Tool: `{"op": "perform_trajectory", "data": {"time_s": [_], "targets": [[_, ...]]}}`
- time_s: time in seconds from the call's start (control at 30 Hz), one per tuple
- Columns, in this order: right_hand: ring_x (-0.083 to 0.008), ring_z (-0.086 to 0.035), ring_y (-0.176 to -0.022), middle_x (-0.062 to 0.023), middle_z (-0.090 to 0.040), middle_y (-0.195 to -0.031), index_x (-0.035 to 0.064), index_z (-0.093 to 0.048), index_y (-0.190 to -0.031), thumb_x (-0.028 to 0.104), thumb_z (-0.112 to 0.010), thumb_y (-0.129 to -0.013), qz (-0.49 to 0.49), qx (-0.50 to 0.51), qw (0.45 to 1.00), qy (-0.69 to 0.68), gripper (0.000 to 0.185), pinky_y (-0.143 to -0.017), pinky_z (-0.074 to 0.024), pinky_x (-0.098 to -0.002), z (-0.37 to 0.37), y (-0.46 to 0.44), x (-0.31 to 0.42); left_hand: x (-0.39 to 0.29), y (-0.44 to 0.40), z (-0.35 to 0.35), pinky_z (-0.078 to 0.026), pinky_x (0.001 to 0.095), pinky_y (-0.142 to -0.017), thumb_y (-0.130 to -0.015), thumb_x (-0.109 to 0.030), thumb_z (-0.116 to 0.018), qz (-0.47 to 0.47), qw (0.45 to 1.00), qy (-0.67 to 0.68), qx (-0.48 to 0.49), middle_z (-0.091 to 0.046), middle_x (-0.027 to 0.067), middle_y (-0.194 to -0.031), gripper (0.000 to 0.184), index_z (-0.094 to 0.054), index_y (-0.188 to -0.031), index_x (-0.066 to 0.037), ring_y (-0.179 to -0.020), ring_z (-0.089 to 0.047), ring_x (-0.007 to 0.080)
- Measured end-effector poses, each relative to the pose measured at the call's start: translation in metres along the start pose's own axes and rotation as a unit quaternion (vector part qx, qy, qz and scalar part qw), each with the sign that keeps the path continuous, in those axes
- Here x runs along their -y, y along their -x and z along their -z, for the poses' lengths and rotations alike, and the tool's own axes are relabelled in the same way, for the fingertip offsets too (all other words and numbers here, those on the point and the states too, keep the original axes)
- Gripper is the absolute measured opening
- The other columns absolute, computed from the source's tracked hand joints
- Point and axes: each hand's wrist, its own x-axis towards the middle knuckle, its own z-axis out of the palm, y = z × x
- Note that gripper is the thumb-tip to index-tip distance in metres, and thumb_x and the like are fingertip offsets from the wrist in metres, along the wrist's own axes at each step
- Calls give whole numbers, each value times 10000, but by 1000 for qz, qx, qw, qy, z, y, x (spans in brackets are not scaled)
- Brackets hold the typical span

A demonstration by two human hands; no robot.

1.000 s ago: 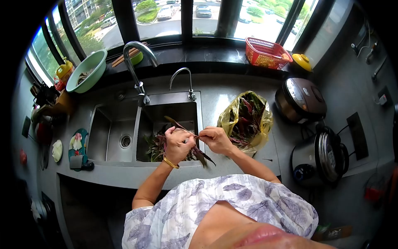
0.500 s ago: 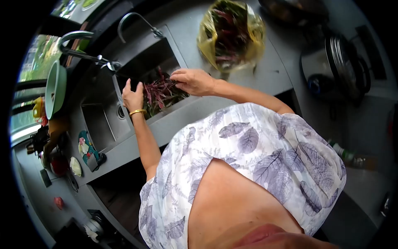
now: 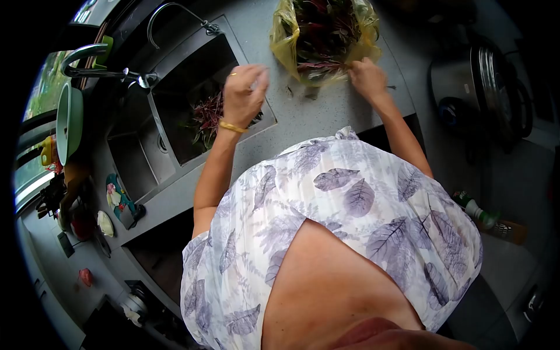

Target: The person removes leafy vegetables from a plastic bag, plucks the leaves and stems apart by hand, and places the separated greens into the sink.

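Note:
My right hand [image 3: 368, 77] is closed at the near right edge of a yellow plastic bag [image 3: 284, 41], pinching stalks of reddish-purple leafy greens [image 3: 326, 65]. A thin stem end pokes out on the far side of that hand. My left hand [image 3: 244, 93], with a gold bangle at the wrist, hangs over the near right edge of the sink basin [image 3: 192, 64]. Its fingers look curled but are smeared by motion, so whether they hold anything is unclear. Below and left of it, more of the purple-red greens [image 3: 205, 119] lie in the basin, partly hidden by the hand and forearm.
Two faucets, one a curved chrome faucet [image 3: 125, 74], stand behind the sink. A smaller basin [image 3: 140, 166] adjoins on the left. A pale green tub [image 3: 70, 122] stands on edge by the window. A metal cooker [image 3: 458, 87] sits to the right on the grey counter [image 3: 274, 111].
My right hand has moved from the greens in the sink to the bag's edge and pinches stalks there. My left hand has lifted off the greens and shifted right.

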Motion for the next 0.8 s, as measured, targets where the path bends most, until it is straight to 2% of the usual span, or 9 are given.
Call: {"op": "perform_trajectory", "data": {"time_s": [0.13, 0.23, 0.33, 0.43, 0.53, 0.67, 0.8], "targets": [[-349, -605, -804, -134, -567, -911, 95, -650, -871, 167, -624, -752, -7, -16, 1000, 4, 142, -666, -496, -448, -19, -1, -4, -25, -16, -24, -480, 297, -730, -805, -76, -620, -53, 995, 60, 56, -657, 118, -880, 112, -654, -877, 2, -816, -618, 239], [-337, -604, -809, -127, -587, -895, 73, -647, -837, 145, -612, -752, 13, -47, 998, -44, 117, -664, -496, -438, -19, 2, -4, -27, -19, -24, -480, 297, -727, -807, -70, -618, -37, 994, 64, 75, -659, 112, -879, 108, -656, -882, -3, -815, -619, 233], [-285, -618, -741, -119, -623, -824, 56, -652, -824, 140, -611, -758, 35, -24, 989, -143, 113, -629, -491, -389, -15, 1, -7, -23, -17, -22, -479, 296, -726, -808, -72, -620, -24, 993, 82, 76, -659, 112, -876, 109, -657, -887, -8, -814, -619, 230], [-202, -605, -639, -99, -635, -724, 30, -652, -812, 140, -621, -769, -18, -50, 941, -334, 122, -582, -472, -314, 5, 4, 7, -23, -16, -19, -478, 291, -730, -796, -70, -635, -23, 995, 77, 56, -660, 108, -871, 118, -662, -898, -16, -815, -619, 225], [-138, -563, -580, -77, -622, -677, 11, -651, -812, 103, -639, -772, -11, -98, 915, -391, 101, -551, -444, -256, 35, 9, 21, -31, -17, -16, -477, 293, -736, -772, -60, -656, -34, 995, 85, 42, -660, 101, -882, 148, -664, -916, -24, -814, -619, 227], [-128, -550, -585, -74, -611, -679, -3, -642, -795, 6, -639, -760, 86, -190, 906, -367, 36, -532, -425, -238, 66, 13, 38, -38, -24, -23, -473, 309, -745, -738, -54, -682, -92, 992, 91, 11, -657, 76, -908, 206, -668, -943, -55, -820, -617, 231], [-145, -555, -589, -81, -611, -690, -14, -637, -793, -8, -651, -753, 147, -177, 901, -367, 43, -529, -427, -244, 87, 16, 56, -52, -31, -25, -442, 316, -751, -740, -86, -688, -110, 992, 50, -23, -658, 50, -883, 165, -674, -904, -81, -809, -615, 208]]}}
